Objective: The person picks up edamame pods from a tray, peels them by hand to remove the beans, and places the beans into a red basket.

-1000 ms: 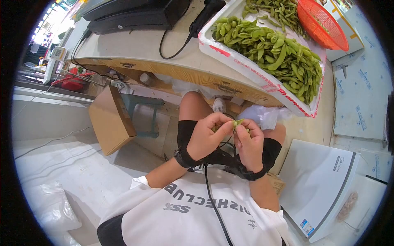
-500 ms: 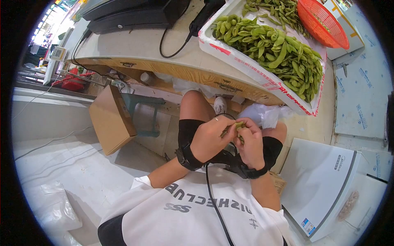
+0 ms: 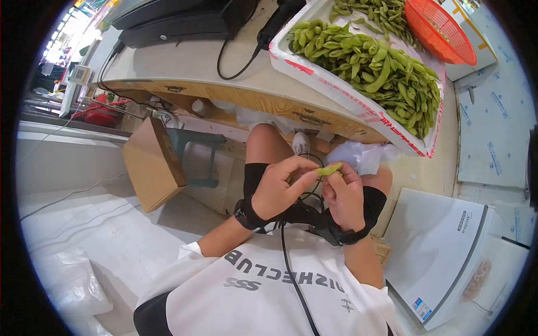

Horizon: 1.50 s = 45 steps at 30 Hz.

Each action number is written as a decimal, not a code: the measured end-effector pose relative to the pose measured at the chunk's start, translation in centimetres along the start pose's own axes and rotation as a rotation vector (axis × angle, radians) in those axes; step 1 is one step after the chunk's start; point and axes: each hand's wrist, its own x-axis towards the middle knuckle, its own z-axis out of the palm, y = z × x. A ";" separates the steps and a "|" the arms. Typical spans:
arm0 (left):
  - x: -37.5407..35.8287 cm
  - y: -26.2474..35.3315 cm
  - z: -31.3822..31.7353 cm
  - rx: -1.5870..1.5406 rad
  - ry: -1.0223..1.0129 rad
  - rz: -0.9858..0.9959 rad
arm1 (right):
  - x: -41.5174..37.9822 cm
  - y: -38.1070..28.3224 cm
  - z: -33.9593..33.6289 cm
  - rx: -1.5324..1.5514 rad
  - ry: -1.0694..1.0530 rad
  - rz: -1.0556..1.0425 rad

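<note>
A green bean pod (image 3: 329,169) is stretched between my two hands above my lap. My left hand (image 3: 284,187) pinches its left end between thumb and fingertips. The right end is gripped by the thumb and index finger of my right hand (image 3: 344,196), whose other fingers curl inward. Whether anything else lies in either palm is hidden. Beyond my knees, a white foam box (image 3: 330,89) holds a large heap of green pods (image 3: 386,73), with an orange-red basket (image 3: 440,31) at its far right.
The foam box's front corner overhangs the counter (image 3: 185,64), which also bears a black machine (image 3: 179,25) with a cable. A cardboard box (image 3: 151,162) and a green stool (image 3: 196,159) stand at the left, a white Midea appliance (image 3: 434,246) at the right.
My hands have moved slightly apart, my left hand shifting left. The pod between them now shows more fully, lying nearly level.
</note>
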 end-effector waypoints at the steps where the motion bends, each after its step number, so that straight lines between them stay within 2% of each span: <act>1: 0.0 -0.1 -0.1 -0.017 -0.009 0.000 | 0.0 0.0 -0.1 -0.009 -0.011 -0.007; 5: 0.1 -0.8 0.3 -0.163 0.013 0.022 | -0.1 -0.1 0.2 -0.022 -0.025 0.081; 8: 0.2 -2.0 0.0 -0.337 -0.043 -0.108 | -0.2 0.2 0.5 -0.086 0.013 0.031; 11: 0.3 -2.4 -0.6 -0.838 -0.158 -0.390 | 0.0 0.8 1.0 -0.272 0.091 -0.068; 13: 0.3 -2.8 -0.6 -1.004 -0.184 -0.436 | 0.1 0.9 1.5 -0.429 0.135 -0.177; 14: 0.3 -2.9 -0.5 -1.086 -0.198 -0.458 | 0.1 0.6 1.6 -0.438 0.137 -0.162; 17: 0.3 -0.9 1.2 -0.429 0.012 -0.203 | 0.2 -0.3 1.6 -0.440 0.147 -0.094; 20: 0.4 -0.5 0.8 0.274 0.036 0.268 | 0.3 -0.4 0.6 -0.446 0.152 -0.035; 23: 0.5 -0.5 0.5 0.191 -0.017 0.194 | 0.3 -0.4 0.4 -0.527 0.136 -0.092; 26: 0.7 -0.5 0.2 0.003 -0.046 0.029 | 0.2 -0.5 0.8 -0.542 0.136 -0.135; 28: 0.7 -0.5 0.6 -0.025 -0.008 0.026 | 0.2 -0.1 0.9 -0.479 0.141 -0.153; 31: 0.8 -0.3 1.0 0.000 0.034 0.028 | 0.2 0.0 0.4 -0.214 0.092 -0.015; 34: 0.8 0.0 0.7 0.050 0.002 0.041 | 0.3 0.1 0.3 -0.345 0.046 -0.049; 38: 0.6 -0.8 0.7 -0.055 -0.006 -0.036 | 0.5 0.0 0.0 -0.274 -0.004 0.001; 41: 0.6 0.5 0.9 0.118 0.009 -0.006 | 0.6 0.3 -0.4 -0.172 -0.018 0.023; 44: 0.8 0.3 1.5 0.445 0.089 0.283 | 0.5 0.5 -0.4 -0.084 0.048 0.050; 45: 1.0 0.2 1.5 0.444 0.105 0.295 | 0.3 0.4 -0.3 -0.082 0.071 0.067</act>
